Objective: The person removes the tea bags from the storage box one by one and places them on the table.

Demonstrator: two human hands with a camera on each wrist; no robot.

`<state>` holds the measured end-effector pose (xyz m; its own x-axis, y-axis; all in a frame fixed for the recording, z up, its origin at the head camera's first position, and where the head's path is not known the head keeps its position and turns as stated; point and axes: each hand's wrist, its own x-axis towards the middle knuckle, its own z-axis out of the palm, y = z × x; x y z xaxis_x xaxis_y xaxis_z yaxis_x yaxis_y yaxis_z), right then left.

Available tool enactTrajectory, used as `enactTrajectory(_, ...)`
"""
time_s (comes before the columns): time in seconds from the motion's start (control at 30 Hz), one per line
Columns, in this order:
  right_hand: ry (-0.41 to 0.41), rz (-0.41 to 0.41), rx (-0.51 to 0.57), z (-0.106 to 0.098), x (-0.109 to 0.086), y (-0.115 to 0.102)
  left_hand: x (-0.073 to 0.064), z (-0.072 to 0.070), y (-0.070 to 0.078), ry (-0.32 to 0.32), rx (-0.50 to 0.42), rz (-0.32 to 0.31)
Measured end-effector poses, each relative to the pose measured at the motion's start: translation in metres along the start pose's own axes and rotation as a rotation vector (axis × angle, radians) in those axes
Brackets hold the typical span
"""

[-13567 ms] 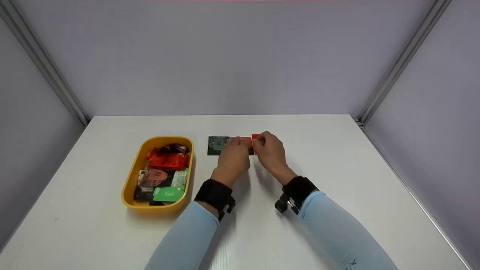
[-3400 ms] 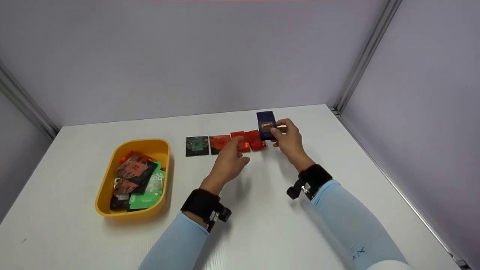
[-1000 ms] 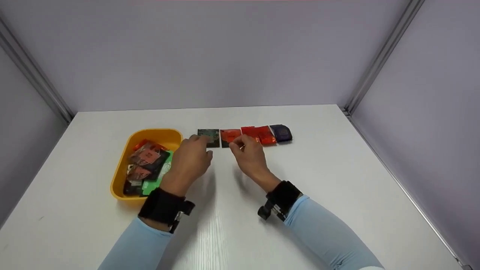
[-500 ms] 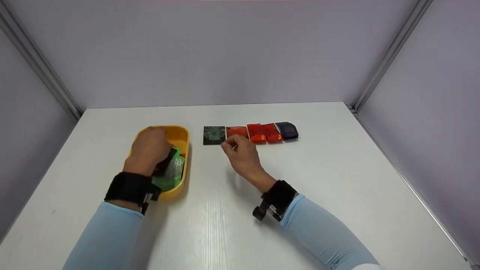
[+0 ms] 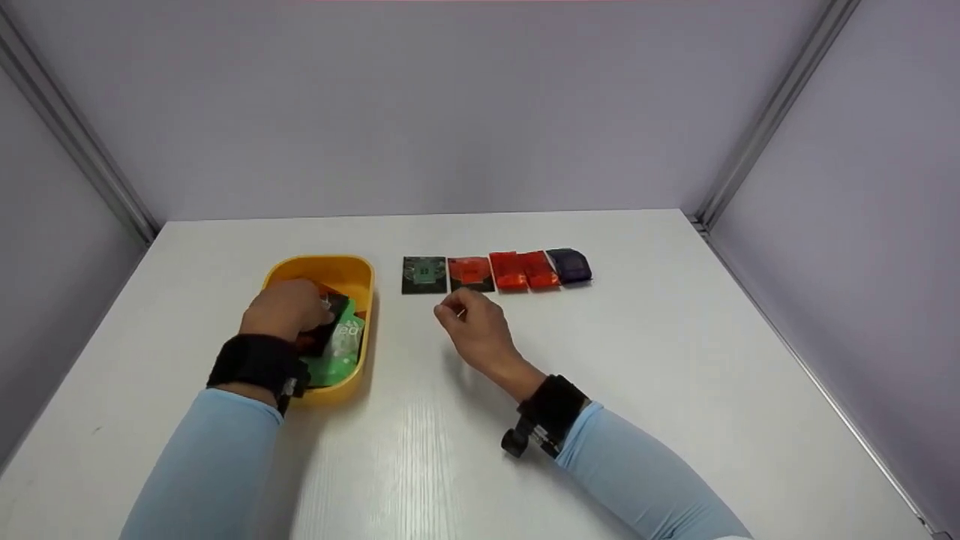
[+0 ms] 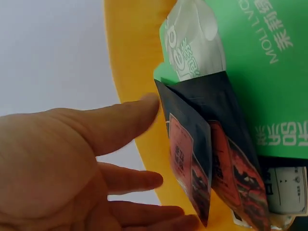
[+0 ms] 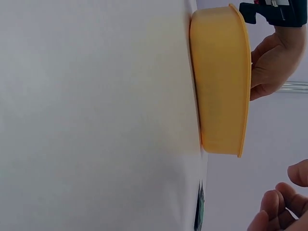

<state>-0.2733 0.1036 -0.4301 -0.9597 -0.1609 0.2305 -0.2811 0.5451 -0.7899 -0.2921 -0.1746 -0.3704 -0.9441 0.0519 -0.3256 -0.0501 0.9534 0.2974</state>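
My left hand (image 5: 281, 307) reaches down into a yellow plastic basket (image 5: 346, 393). In the left wrist view its thumb and fingers are extended beside a black tea sachet with a red label (image 6: 185, 154); the thumb tip is close to the sachet's edge, and contact is unclear. A second such sachet (image 6: 238, 168) leans behind it, over a green tea packet (image 6: 274, 91). Over the table, in front of the row of sachets, my right hand (image 5: 484, 330) hovers with loosely bent fingers and nothing visible in them.
Right of the basket runs a row on the white table (image 5: 637, 360): a dark green sachet (image 5: 424, 275), a black-and-red sachet (image 5: 470, 273), two red packets, one at left (image 5: 509, 271) and one beside it (image 5: 541, 270), then a dark purple packet (image 5: 571, 266). Panels enclose the table's back and sides.
The dark purple packet, held by my right hand earlier, now lies at the row's right end. My left hand has moved left into the basket; my right hand has drawn back toward me.
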Motion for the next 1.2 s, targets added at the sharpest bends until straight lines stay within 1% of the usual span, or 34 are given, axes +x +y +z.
enactTrajectory(0.07, -0.006, -0.007, -0.007, 0.001, -0.001, 0.002, -0.001, 0.000, -0.001, -0.015, -0.005, -0.020)
enactTrajectory(0.17, -0.004, -0.010, -0.022, 0.002, -0.001, 0.004, 0.000, 0.000, -0.003, 0.013, 0.031, -0.003)
enactTrajectory(0.23, 0.000, -0.004, -0.031, 0.002, -0.001, 0.006, 0.002, 0.000, -0.004, 0.057, 0.050, 0.032)
enactTrajectory(0.3, 0.001, 0.006, -0.032, 0.002, -0.002, 0.006, 0.004, 0.000, -0.005, 0.122, 0.068, 0.087)
enactTrajectory(0.37, -0.001, 0.012, -0.033, 0.001, -0.002, 0.007, 0.005, 0.000, -0.005, 0.181, 0.046, 0.130)
enactTrajectory(0.43, -0.002, 0.014, -0.029, -0.001, -0.003, 0.006, 0.003, -0.002, -0.003, 0.228, 0.014, 0.168)
enactTrajectory(0.53, 0.005, 0.012, -0.009, -0.005, -0.004, 0.005, -0.007, -0.008, 0.004, 0.276, -0.068, 0.188)
enactTrajectory(0.67, 0.025, 0.009, 0.034, -0.011, -0.006, 0.003, -0.026, -0.014, 0.020, 0.330, -0.178, 0.222)
enactTrajectory(0.73, 0.032, 0.003, 0.054, -0.014, -0.007, 0.002, -0.035, -0.013, 0.030, 0.369, -0.194, 0.246)
enactTrajectory(0.8, 0.036, -0.015, 0.071, -0.015, -0.008, 0.002, -0.041, -0.009, 0.042, 0.385, -0.222, 0.261)
enactTrajectory(0.9, 0.047, -0.061, 0.084, -0.017, -0.010, 0.002, -0.046, 0.002, 0.061, 0.365, -0.277, 0.253)
enactTrajectory(0.93, 0.049, -0.079, 0.087, -0.017, -0.011, 0.003, -0.047, 0.007, 0.068, 0.349, -0.299, 0.248)
enactTrajectory(1.0, 0.043, -0.115, 0.094, -0.018, -0.012, 0.005, -0.046, 0.019, 0.079, 0.317, -0.350, 0.243)
enactTrajectory(1.1, 0.022, -0.150, 0.105, -0.018, -0.016, 0.009, -0.042, 0.037, 0.091, 0.306, -0.389, 0.274)
enactTrajectory(1.2, 0.015, -0.146, 0.111, -0.021, -0.019, 0.014, -0.035, 0.053, 0.101, 0.303, -0.424, 0.309)
